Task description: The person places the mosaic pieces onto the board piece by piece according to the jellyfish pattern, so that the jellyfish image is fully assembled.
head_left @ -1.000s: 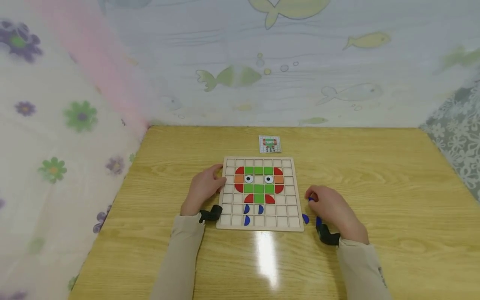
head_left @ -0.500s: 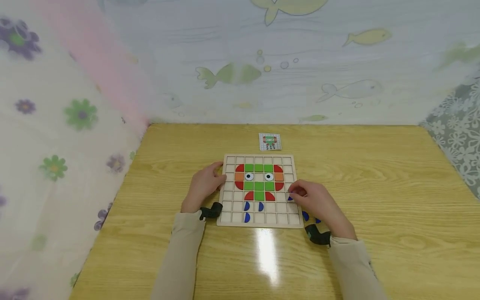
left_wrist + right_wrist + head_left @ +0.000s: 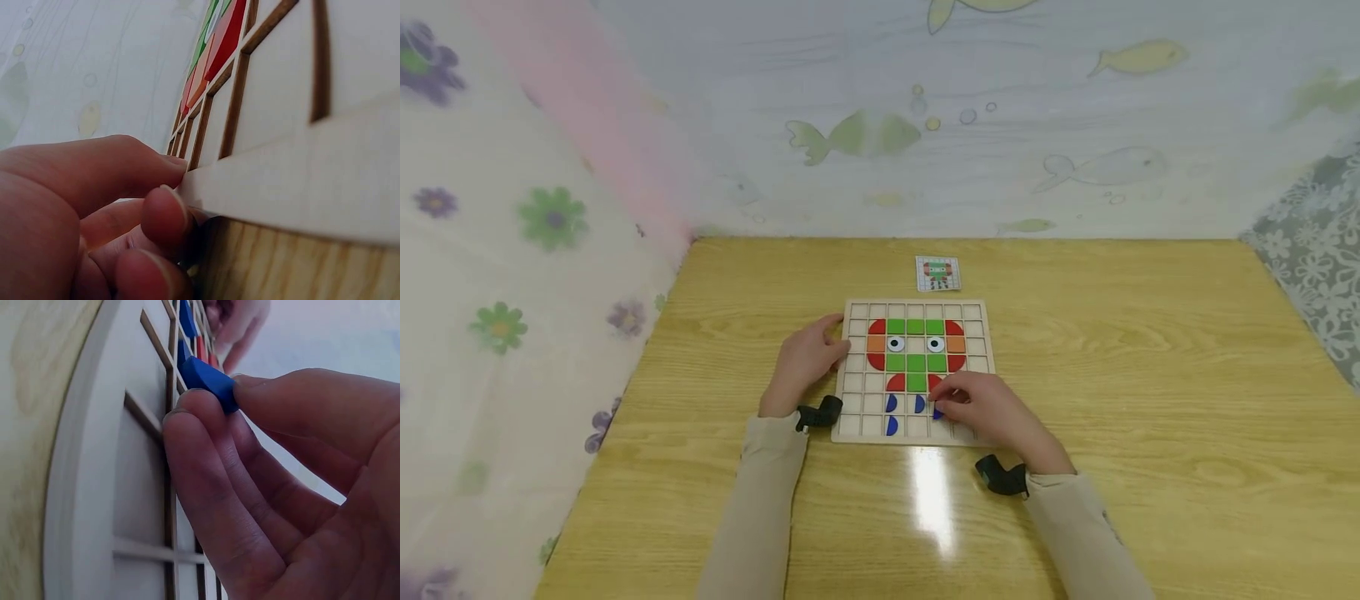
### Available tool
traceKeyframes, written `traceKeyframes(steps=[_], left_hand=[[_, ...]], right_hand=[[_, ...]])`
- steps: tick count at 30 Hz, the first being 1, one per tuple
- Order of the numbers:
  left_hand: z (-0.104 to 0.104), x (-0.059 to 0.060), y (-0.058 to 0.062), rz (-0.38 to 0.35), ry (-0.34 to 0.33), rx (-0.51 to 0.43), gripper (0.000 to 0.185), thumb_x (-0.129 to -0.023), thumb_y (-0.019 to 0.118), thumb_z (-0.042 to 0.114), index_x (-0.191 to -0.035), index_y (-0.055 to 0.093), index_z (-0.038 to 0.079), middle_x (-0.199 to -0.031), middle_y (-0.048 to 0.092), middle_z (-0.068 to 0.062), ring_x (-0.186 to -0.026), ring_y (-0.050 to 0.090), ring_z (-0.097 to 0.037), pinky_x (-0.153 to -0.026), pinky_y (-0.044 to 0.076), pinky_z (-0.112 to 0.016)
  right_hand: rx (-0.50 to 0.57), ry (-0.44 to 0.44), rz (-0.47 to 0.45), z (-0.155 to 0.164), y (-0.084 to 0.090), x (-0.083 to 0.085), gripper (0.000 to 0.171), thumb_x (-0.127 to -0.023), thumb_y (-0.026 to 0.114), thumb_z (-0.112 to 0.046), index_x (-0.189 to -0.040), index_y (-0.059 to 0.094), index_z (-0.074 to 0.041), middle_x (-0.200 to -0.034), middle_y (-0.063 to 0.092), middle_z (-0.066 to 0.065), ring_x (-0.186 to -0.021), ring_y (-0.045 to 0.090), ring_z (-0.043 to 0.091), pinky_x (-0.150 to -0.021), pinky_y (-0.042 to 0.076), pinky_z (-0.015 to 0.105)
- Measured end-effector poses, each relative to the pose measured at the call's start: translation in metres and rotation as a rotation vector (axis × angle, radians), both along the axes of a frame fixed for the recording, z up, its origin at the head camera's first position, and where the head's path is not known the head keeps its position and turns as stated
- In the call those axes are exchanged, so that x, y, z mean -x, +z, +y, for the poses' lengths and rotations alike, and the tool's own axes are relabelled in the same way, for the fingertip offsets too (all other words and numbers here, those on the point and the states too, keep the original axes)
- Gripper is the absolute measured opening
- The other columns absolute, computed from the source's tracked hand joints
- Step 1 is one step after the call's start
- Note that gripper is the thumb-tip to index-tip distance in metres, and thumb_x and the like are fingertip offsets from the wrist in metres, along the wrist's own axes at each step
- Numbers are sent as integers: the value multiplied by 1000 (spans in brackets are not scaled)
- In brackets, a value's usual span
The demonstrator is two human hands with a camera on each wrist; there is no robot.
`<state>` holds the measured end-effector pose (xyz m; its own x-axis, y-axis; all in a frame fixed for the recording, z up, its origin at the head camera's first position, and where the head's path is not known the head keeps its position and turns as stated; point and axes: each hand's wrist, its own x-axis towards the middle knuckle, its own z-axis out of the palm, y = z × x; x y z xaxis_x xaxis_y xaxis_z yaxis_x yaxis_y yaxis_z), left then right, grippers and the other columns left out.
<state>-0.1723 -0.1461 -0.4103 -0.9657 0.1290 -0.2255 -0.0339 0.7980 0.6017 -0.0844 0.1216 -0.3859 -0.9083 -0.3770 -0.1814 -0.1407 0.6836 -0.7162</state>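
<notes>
A square wooden grid board [image 3: 854, 405] lies on the table, bearing green, red and orange tiles plus two eye discs [image 3: 896, 343]. My left hand [image 3: 805, 362] holds its left rim; in the left wrist view the thumb [image 3: 137, 165] rests at the edge, other fingers curled beside it. Between thumb and fingertips, my right hand [image 3: 992, 410] pinches a blue half-round tile [image 3: 209, 382], tilted close over the lower rows, right of the placed ones. Three blue half-round tiles [image 3: 891, 426] sit in cells there. The right hand covers the board's lower right part.
A small pattern card [image 3: 937, 273] with a matching coloured figure lies behind the board. Black wrist cameras [image 3: 1000, 477] jut from both wrists near the board's front corners. A printed wall covering [image 3: 850, 183] rises at the table's far edge.
My right hand has carried the blue half-round tile leftward from the table beside the board to over its lower rows. The loose blue tiles at right are now hidden. The left hand stays put.
</notes>
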Motion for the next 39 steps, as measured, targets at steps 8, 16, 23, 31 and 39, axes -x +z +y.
traceKeyframes(steps=[8, 16, 23, 31, 39], left_hand=[[1, 2, 1, 7, -15, 20, 53, -83, 54, 30, -134, 42, 19, -61, 59, 4, -52, 51, -15, -55, 37, -30], [3, 6, 5, 16, -22, 6, 54, -84, 53, 30, -136, 39, 19, -61, 59, 4, -49, 50, -15, -52, 37, -30], [3, 9, 7, 16, -24, 4, 54, -84, 54, 30, -135, 40, 20, -63, 60, 4, -51, 52, -16, -51, 38, -30], [2, 9, 4, 18, -30, 14, 54, -83, 54, 30, -134, 41, 19, -61, 60, 4, -49, 51, -15, -52, 37, -30], [-1, 3, -1, -3, -6, 1, 54, -83, 54, 31, -135, 40, 20, -63, 60, 3, -51, 52, -16, -51, 39, -31]], right_hand=[[34, 14, -1, -12, -1, -4, 7, -83, 63, -18, -89, 67, -18, -80, 58, -10, -73, 51, 9, -68, 43, 27], [-16, 13, 49, -21, -2, -4, 4, -81, 64, -18, -84, 67, -17, -74, 57, -14, -70, 50, 8, -67, 43, 26], [-66, 20, 95, -23, 3, -3, 4, -81, 64, -18, -84, 67, -18, -74, 55, -13, -69, 48, 9, -65, 41, 26], [-94, 0, 98, -11, 5, 0, 9, -84, 61, -25, -91, 66, -20, -79, 56, -11, -72, 47, 11, -68, 40, 28], [-140, -32, 42, 18, 5, 3, 15, -87, 57, -28, -97, 64, -18, -79, 56, -7, -72, 48, 13, -68, 40, 29]])
